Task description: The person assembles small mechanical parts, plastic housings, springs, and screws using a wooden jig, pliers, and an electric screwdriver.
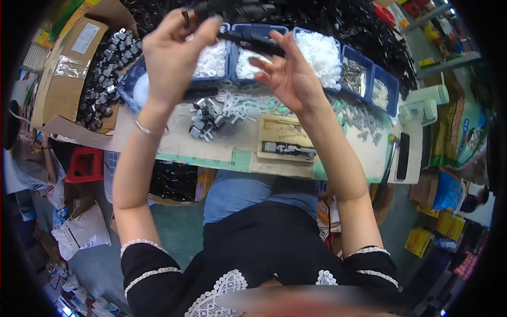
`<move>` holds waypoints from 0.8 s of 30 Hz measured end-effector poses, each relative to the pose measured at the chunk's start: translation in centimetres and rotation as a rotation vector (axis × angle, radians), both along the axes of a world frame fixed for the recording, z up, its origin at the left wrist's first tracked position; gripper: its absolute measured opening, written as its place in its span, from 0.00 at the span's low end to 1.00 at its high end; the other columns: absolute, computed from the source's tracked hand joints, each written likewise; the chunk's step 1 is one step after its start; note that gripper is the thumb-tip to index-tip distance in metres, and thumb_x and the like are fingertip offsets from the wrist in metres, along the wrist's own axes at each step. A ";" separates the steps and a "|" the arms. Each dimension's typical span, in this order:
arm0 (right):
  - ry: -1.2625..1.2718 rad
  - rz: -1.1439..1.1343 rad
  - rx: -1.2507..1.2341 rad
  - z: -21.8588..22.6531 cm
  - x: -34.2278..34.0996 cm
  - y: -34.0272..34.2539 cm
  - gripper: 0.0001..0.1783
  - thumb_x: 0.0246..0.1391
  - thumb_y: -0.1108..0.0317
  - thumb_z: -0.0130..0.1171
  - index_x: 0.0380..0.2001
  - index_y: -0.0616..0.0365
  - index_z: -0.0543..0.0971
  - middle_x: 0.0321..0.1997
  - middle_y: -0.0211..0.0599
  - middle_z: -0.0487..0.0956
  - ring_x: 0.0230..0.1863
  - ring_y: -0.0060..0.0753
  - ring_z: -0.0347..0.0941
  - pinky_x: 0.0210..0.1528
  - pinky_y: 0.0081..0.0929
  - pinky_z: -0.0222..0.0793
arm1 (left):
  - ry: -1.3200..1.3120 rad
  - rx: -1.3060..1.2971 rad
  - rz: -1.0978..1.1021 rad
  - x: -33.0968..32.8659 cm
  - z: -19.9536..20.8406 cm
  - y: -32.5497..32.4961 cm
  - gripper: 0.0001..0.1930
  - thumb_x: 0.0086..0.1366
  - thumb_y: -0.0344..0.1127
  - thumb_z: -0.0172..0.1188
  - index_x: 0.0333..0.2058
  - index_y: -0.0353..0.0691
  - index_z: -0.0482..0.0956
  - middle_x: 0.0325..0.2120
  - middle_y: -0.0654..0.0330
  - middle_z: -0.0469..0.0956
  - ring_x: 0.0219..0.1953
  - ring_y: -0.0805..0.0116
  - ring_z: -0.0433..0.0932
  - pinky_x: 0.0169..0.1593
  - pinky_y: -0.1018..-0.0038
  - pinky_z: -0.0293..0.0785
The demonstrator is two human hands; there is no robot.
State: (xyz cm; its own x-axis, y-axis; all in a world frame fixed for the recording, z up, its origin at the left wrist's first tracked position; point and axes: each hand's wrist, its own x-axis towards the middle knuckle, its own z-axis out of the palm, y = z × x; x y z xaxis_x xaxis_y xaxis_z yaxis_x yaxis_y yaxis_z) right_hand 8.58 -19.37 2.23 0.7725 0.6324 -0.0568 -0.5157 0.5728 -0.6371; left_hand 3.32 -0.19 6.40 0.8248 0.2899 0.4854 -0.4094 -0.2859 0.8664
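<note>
The right hand (296, 79) is hovering, fingers spread, beside one black strip (252, 42); what the left hand (171, 55) is pinching, I cannot tell. One wooden block (265, 132) is holding one black mechanism (282, 148).

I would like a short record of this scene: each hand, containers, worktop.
Left hand: raised, near black pieces; grip unclear
Right hand: raised, beside a black strip; holding unclear
Blue bins: white plastic parts, thin metal pieces
Cardboard box: small silver-and-black parts
Worktop: wooden block, black part set in it
</note>
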 end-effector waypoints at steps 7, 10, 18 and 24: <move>-0.080 -0.164 -0.325 -1.3 -3.0 -4.1 0.13 0.54 0.62 0.62 0.35 0.61 0.76 0.29 0.34 0.77 0.19 0.22 0.71 0.18 0.18 0.66 | 0.216 -0.505 -0.234 -6.1 -6.0 -2.2 0.13 0.59 0.28 0.62 0.42 0.30 0.76 0.31 0.59 0.79 0.31 0.75 0.78 0.36 0.80 0.76; -0.074 -0.218 -0.472 -2.0 -4.3 -6.7 0.12 0.53 0.64 0.63 0.34 0.63 0.77 0.28 0.31 0.76 0.17 0.18 0.69 0.16 0.15 0.64 | 0.327 -0.613 -0.220 -8.5 -7.6 -3.1 0.14 0.59 0.28 0.61 0.43 0.29 0.74 0.31 0.57 0.79 0.32 0.72 0.79 0.38 0.78 0.76; -0.059 -0.148 -0.549 -3.1 -6.8 -12.8 0.15 0.57 0.72 0.54 0.47 0.67 0.73 0.35 0.39 0.77 0.33 0.26 0.78 0.34 0.20 0.77 | 0.419 -0.580 -0.028 -12.7 -11.6 -5.5 0.14 0.61 0.28 0.60 0.43 0.29 0.73 0.34 0.57 0.77 0.34 0.70 0.79 0.35 0.78 0.77; -0.002 -0.231 -0.354 -2.7 -9.1 -13.7 0.24 0.48 0.82 0.39 0.52 0.71 0.66 0.48 0.52 0.73 0.44 0.47 0.77 0.47 0.32 0.78 | 0.627 0.004 0.225 -12.6 -9.0 -6.7 0.21 0.60 0.32 0.61 0.49 0.29 0.66 0.37 0.52 0.75 0.34 0.69 0.79 0.35 0.74 0.75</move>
